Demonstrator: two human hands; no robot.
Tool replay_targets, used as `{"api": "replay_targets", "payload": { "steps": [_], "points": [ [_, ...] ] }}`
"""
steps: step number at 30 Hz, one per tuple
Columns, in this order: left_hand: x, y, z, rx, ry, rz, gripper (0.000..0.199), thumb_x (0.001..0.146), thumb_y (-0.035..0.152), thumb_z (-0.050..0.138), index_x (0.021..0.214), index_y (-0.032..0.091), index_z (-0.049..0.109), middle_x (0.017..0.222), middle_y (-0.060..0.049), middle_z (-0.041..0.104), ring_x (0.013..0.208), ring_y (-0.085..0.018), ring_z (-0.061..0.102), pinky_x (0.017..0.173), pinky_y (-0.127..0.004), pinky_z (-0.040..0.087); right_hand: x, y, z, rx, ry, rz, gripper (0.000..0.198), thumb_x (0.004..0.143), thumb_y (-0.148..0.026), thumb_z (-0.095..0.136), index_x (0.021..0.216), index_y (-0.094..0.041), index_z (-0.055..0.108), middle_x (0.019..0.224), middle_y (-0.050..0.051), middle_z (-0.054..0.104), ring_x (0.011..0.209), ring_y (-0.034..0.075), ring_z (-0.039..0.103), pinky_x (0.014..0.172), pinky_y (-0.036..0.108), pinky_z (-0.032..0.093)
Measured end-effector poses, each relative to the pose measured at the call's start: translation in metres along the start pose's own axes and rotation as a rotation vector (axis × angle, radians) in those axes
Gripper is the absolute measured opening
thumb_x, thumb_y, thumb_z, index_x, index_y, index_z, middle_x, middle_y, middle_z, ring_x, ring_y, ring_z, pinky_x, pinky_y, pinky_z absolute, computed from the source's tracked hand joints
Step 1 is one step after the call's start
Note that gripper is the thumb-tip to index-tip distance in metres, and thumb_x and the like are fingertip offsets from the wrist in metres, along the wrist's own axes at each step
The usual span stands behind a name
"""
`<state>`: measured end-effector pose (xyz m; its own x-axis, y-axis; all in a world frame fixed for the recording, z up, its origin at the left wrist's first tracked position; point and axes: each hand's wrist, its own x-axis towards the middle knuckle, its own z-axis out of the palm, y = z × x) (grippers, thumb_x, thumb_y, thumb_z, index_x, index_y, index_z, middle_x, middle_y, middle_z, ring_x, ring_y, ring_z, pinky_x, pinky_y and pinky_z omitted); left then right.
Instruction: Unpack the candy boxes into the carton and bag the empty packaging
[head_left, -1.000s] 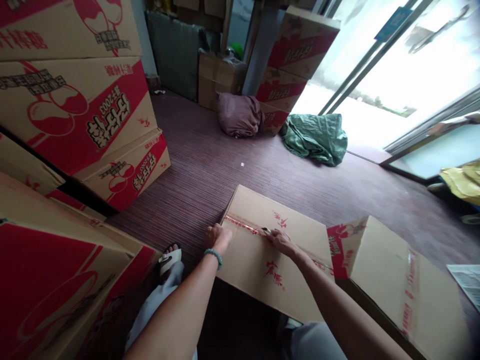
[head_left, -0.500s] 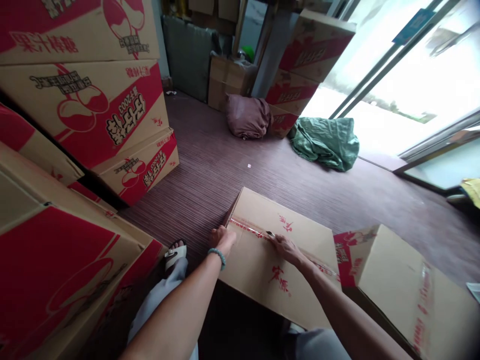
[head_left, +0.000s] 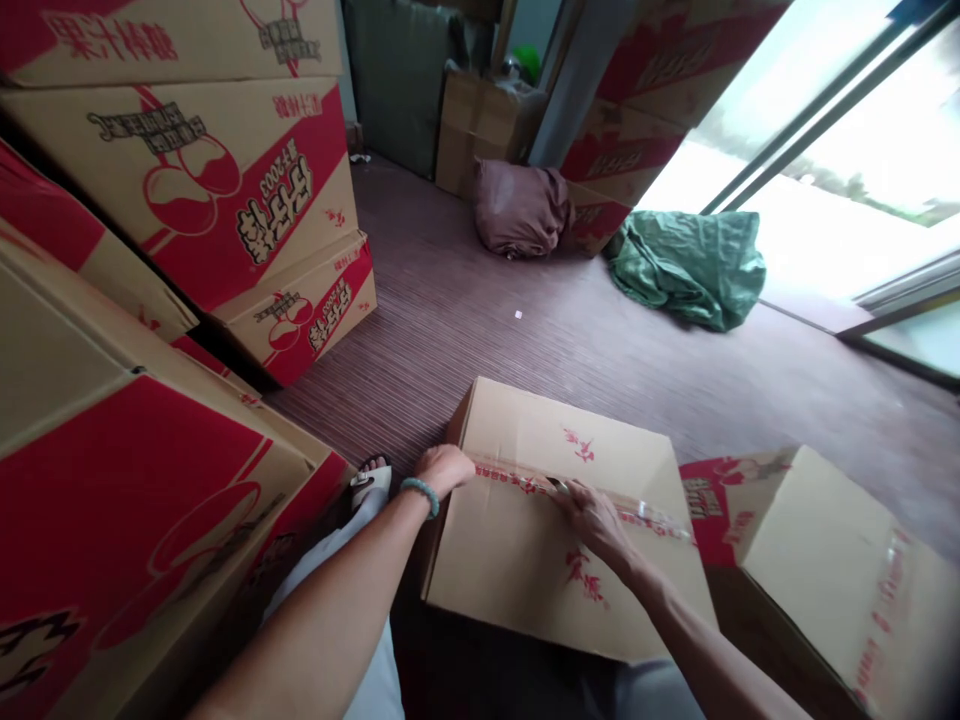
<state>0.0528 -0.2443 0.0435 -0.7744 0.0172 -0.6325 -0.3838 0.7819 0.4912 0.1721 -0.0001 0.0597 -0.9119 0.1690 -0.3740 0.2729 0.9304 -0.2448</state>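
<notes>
A cardboard box [head_left: 510, 570] with red lettering stands in front of me, a strip of printed packing tape [head_left: 517, 480] along the middle of its top. At the box's left edge, by the tape's end, my left hand [head_left: 444, 470] is closed; its curled fingers hide whatever they pinch. A green bead bracelet [head_left: 421, 492] circles that wrist. My right hand [head_left: 592, 512] rests over the tape near the middle of the top, closed on a small metal blade [head_left: 556, 485] whose tip points left. Its handle is hidden in the fingers.
Stacked red-and-tan cartons [head_left: 225, 200] fill the left side, with one carton [head_left: 150, 500] close by my left arm. Another taped box [head_left: 825, 560] stands at right. A brown bundle [head_left: 521, 208] and a green bundle [head_left: 690, 265] lie on the floor near the glass door.
The view has shifted, so the background sits further right and higher. My left hand has moved slightly outward past the box's left edge. My right hand stays on the tape with the blade.
</notes>
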Motion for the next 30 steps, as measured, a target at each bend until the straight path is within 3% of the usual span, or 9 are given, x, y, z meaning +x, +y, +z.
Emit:
{"api": "replay_targets", "payload": {
  "steps": [3, 5, 8, 11, 14, 23, 27, 30],
  "points": [
    [-0.001, 0.007, -0.009, 0.086, 0.206, 0.165, 0.051, 0.086, 0.045, 0.055, 0.123, 0.011, 0.065, 0.129, -0.024, 0.062, 0.124, -0.036, 0.056, 0.103, -0.046, 0.045, -0.015, -0.011, 0.010, -0.112, -0.066, -0.044, 0.033, 0.096, -0.041, 0.040, 0.072, -0.021, 0.052, 0.084, 0.005, 0.064, 0.081, 0.020, 0.059, 0.074, 0.031, 0.035],
    [-0.002, 0.009, 0.001, 0.158, 0.295, 0.324, 0.063, 0.090, 0.055, 0.048, 0.137, 0.013, 0.056, 0.146, -0.022, 0.049, 0.139, -0.037, 0.042, 0.113, -0.049, 0.036, -0.026, -0.022, 0.015, -0.190, -0.119, -0.090, 0.033, 0.098, -0.040, 0.042, 0.076, -0.020, 0.056, 0.087, 0.005, 0.067, 0.084, 0.020, 0.061, 0.076, 0.031, 0.034],
    [-0.001, 0.001, 0.030, 0.295, 0.173, 0.450, 0.073, 0.092, 0.064, 0.040, 0.153, 0.024, 0.039, 0.161, -0.015, 0.032, 0.151, -0.037, 0.018, 0.121, -0.057, 0.015, -0.039, -0.038, 0.020, -0.242, -0.209, -0.148, 0.033, 0.101, -0.038, 0.044, 0.080, -0.020, 0.061, 0.092, 0.006, 0.070, 0.088, 0.019, 0.063, 0.078, 0.031, 0.033],
    [0.001, -0.012, 0.050, 0.410, 0.171, 0.457, 0.078, 0.091, 0.071, 0.034, 0.158, 0.032, 0.027, 0.159, -0.013, 0.035, 0.147, -0.037, 0.023, 0.120, -0.062, 0.003, -0.044, -0.046, 0.025, -0.227, -0.274, -0.173, 0.036, 0.102, -0.038, 0.041, 0.081, -0.020, 0.064, 0.091, 0.006, 0.073, 0.090, 0.020, 0.065, 0.081, 0.031, 0.032],
    [0.002, -0.019, 0.055, 0.441, 0.245, 0.465, 0.082, 0.089, 0.074, 0.033, 0.158, 0.031, 0.027, 0.151, -0.016, 0.043, 0.136, -0.036, 0.037, 0.120, -0.061, 0.007, -0.046, -0.048, 0.029, -0.205, -0.280, -0.206, 0.041, 0.104, -0.039, 0.037, 0.079, -0.020, 0.064, 0.091, 0.006, 0.074, 0.092, 0.020, 0.065, 0.083, 0.032, 0.030],
    [0.009, -0.016, 0.056, 0.454, 0.303, 0.477, 0.081, 0.091, 0.072, 0.030, 0.156, 0.024, 0.034, 0.145, -0.019, 0.047, 0.126, -0.036, 0.043, 0.114, -0.058, 0.020, -0.058, -0.040, 0.032, -0.183, -0.190, -0.289, 0.024, 0.099, -0.027, 0.046, 0.084, -0.021, 0.063, 0.094, 0.005, 0.071, 0.096, 0.021, 0.060, 0.085, 0.034, 0.027],
    [0.018, -0.011, 0.053, 0.465, 0.259, 0.520, 0.083, 0.092, 0.071, 0.026, 0.151, 0.015, 0.041, 0.132, -0.019, 0.056, 0.118, -0.034, 0.047, 0.107, -0.050, 0.030, -0.069, -0.036, 0.023, -0.134, -0.132, -0.307, 0.023, 0.099, -0.025, 0.047, 0.082, -0.021, 0.062, 0.090, 0.005, 0.069, 0.093, 0.021, 0.059, 0.083, 0.033, 0.028],
    [0.021, -0.010, 0.051, 0.472, 0.278, 0.545, 0.084, 0.091, 0.073, 0.028, 0.144, 0.012, 0.048, 0.126, -0.020, 0.058, 0.116, -0.034, 0.048, 0.106, -0.049, 0.030, -0.085, -0.028, 0.008, -0.109, -0.041, -0.335, 0.028, 0.100, -0.026, 0.042, 0.080, -0.022, 0.060, 0.086, 0.006, 0.067, 0.089, 0.020, 0.058, 0.082, 0.033, 0.030]
  ]
}}
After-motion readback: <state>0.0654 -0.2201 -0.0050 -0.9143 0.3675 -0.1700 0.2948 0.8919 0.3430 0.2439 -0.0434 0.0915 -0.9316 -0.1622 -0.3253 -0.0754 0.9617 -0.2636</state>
